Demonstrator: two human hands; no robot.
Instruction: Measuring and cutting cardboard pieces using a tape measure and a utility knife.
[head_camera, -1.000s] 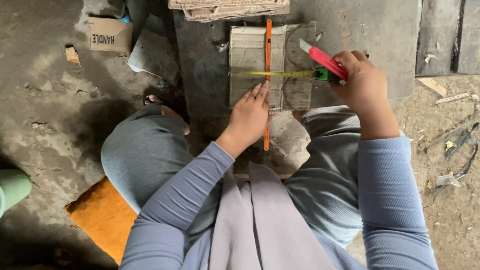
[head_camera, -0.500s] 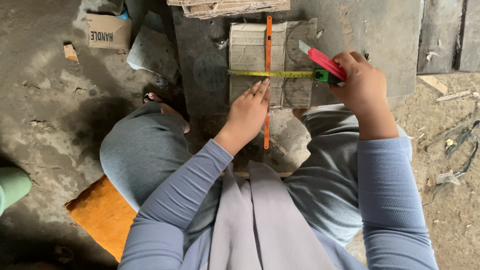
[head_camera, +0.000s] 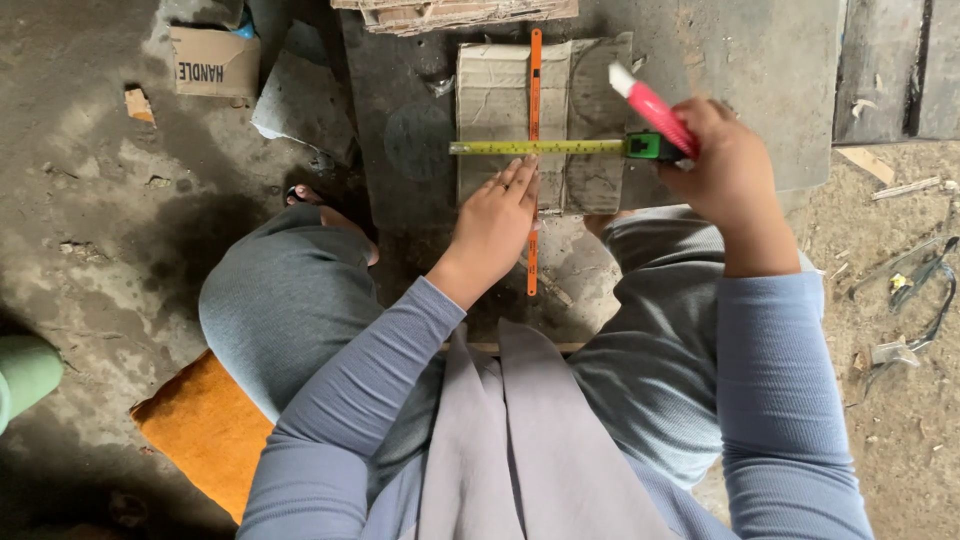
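The left hand (head_camera: 497, 215) lies flat, fingers spread, pressing on the cardboard piece (head_camera: 540, 125) and the orange ruler (head_camera: 534, 150) that runs lengthwise over it. The right hand (head_camera: 725, 170) is closed around a red-and-white knife (head_camera: 652, 108) and the green case of a tape measure (head_camera: 652, 147), whose yellow blade stretches leftward across the cardboard. The cardboard lies on a dark slab (head_camera: 760, 80) in front of the knees. Good measuring here probably calls for a taut, straight tape, square to the ruler, while the flat hand keeps both from sliding.
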